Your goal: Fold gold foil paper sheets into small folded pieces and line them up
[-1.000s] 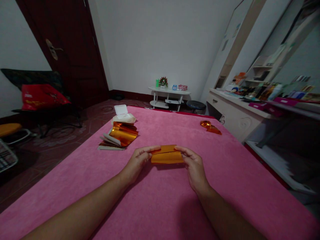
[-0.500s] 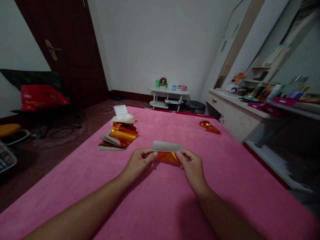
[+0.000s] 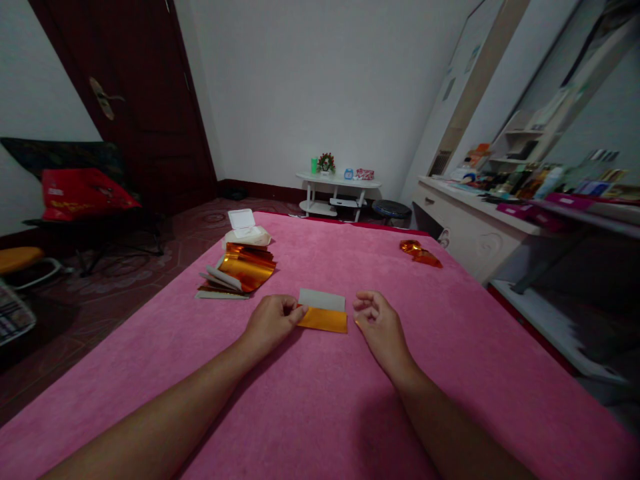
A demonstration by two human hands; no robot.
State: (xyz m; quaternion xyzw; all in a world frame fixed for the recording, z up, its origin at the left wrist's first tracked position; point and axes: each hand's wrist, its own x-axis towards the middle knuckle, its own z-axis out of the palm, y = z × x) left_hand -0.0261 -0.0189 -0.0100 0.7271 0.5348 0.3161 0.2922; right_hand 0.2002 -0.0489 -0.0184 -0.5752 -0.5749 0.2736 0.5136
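My left hand (image 3: pixel 274 319) pinches the left end of a folded sheet of foil paper (image 3: pixel 323 319). A grey strip of its backing shows on the far side, and a shiny gold-orange strip lies nearer me. Just off the sheet's right end is my right hand (image 3: pixel 379 325), holding nothing, its fingers curled loosely and apart. To the left lies a loose stack of gold-orange foil sheets (image 3: pixel 250 268) with grey undersides. At the right rear of the pink surface rests a folded piece of the same foil (image 3: pixel 419 253).
A wipes pack (image 3: pixel 248 233) with its white lid raised stands behind the stack on the pink cloth (image 3: pixel 310 400). Beyond are a small white table (image 3: pixel 340 181) and a round stool (image 3: pixel 392 209). A cluttered white dresser (image 3: pixel 460 220) stands along the right.
My right hand has let go of the foil paper and moved slightly away from it. The sheet now lies flatter, its gold strip smooth, still held by my left hand.
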